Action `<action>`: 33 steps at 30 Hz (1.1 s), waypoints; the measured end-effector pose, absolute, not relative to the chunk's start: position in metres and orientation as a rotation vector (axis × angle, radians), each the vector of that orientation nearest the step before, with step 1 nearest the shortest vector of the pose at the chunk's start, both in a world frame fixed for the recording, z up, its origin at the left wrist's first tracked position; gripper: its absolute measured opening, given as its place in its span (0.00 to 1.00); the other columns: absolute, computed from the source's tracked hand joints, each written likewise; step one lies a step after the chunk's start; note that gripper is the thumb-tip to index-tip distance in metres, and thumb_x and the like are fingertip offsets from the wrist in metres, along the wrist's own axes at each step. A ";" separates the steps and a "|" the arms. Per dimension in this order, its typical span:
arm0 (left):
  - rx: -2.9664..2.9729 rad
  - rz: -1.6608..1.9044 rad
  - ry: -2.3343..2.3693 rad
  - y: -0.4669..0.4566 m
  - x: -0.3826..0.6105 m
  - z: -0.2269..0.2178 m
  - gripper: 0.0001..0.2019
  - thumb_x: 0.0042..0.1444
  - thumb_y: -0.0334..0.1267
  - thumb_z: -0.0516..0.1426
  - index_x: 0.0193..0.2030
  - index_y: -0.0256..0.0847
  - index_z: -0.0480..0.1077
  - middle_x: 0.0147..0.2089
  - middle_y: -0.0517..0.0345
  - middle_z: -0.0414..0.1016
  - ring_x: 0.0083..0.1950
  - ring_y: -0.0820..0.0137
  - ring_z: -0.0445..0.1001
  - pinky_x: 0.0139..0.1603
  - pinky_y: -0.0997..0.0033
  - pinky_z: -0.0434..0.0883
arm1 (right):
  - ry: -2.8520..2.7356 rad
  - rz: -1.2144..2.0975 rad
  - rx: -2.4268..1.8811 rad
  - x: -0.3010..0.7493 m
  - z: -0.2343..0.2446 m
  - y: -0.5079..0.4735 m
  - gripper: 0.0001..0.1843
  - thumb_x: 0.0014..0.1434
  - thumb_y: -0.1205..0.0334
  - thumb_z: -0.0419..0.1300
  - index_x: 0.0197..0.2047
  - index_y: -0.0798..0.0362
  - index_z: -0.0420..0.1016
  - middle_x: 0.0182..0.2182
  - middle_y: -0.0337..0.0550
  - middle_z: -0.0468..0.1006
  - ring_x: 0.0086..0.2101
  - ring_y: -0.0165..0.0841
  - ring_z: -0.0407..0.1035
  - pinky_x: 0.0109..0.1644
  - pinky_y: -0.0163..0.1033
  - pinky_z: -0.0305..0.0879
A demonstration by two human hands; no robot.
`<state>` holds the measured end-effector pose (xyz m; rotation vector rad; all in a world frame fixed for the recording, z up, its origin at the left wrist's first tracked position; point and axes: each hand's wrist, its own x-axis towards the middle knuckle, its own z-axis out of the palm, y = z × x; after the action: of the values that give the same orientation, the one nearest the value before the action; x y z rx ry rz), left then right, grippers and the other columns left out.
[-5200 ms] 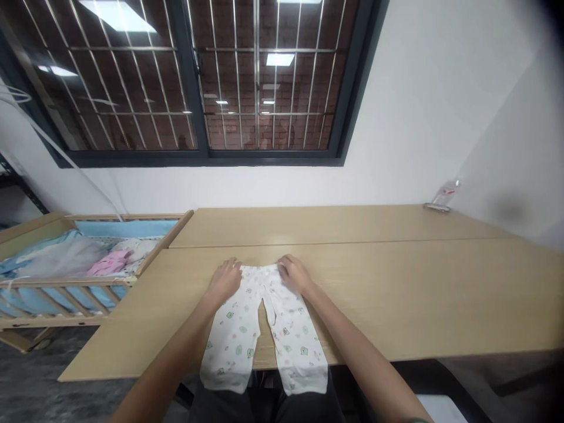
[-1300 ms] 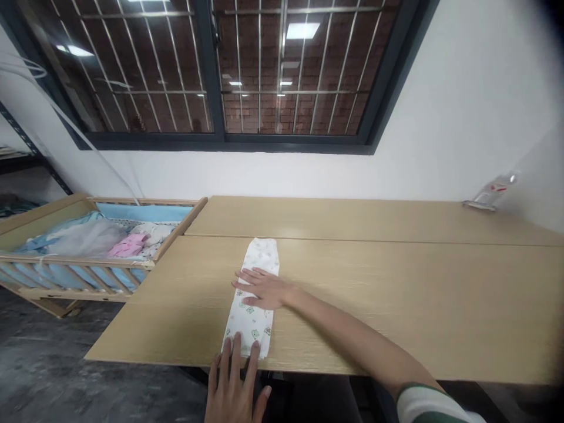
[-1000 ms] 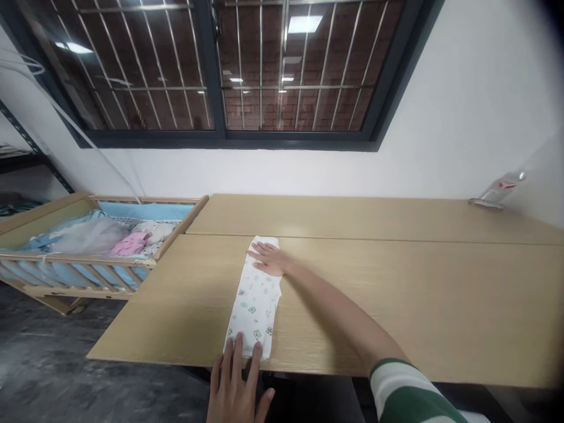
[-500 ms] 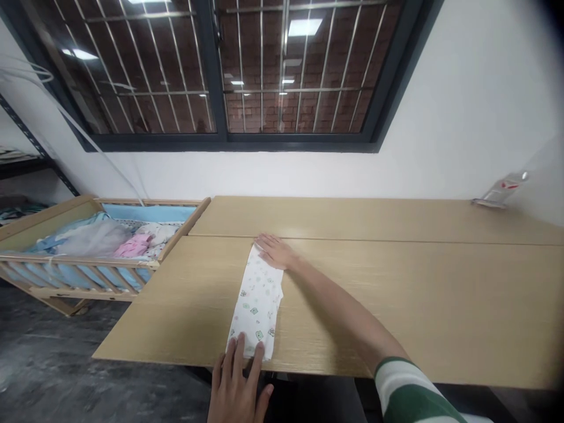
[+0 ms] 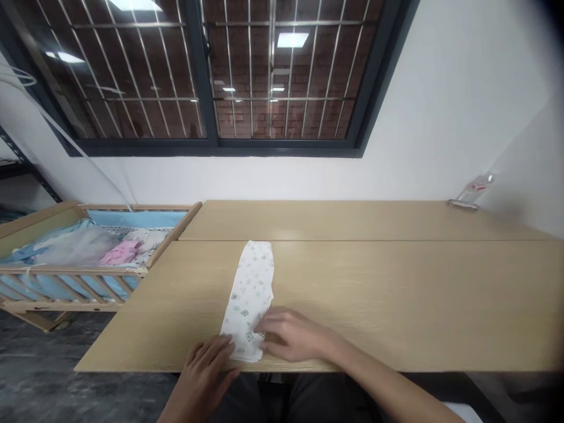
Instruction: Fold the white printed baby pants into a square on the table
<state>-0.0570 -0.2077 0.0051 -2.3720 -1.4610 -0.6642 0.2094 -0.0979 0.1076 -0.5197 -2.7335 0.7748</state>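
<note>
A long, narrow piece of white cloth [image 5: 252, 288], printed with small green and grey figures, lies folded flat on the wooden table [image 5: 374, 294]. At its lower left corner rests my left hand [image 5: 207, 367], palm down with the fingers stretched towards the cloth's near end. My right hand [image 5: 293, 333] is at the lower right edge; its fingertips touch the cloth, and a gap shows between the bent fingers and the thumb. Whether any fabric is pinched there is hard to see.
To the left stands a wooden crib [image 5: 145, 267] with blue lining, holding a pink cloth [image 5: 121, 251] and other bedding. A clear plastic package [image 5: 473, 191] sits at the table's far right corner. Behind the table is a wall with a barred window [image 5: 282, 82].
My right hand has come back from the cloth's far end to its lower right edge. My left hand has shifted to the lower left corner. The view has turned slightly right.
</note>
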 end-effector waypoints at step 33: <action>-2.507 -1.136 -1.909 -0.030 -0.046 0.117 0.12 0.67 0.40 0.54 0.48 0.42 0.77 0.51 0.53 0.82 0.52 0.62 0.78 0.57 0.63 0.73 | -1.963 0.760 -1.006 0.184 0.091 0.023 0.12 0.64 0.61 0.59 0.48 0.55 0.79 0.37 0.44 0.80 0.35 0.33 0.72 0.41 0.37 0.68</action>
<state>-0.0465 -0.0299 0.1170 -2.5074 -1.9094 -1.1360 0.1838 0.0231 0.0914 -1.0059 -1.9629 0.7597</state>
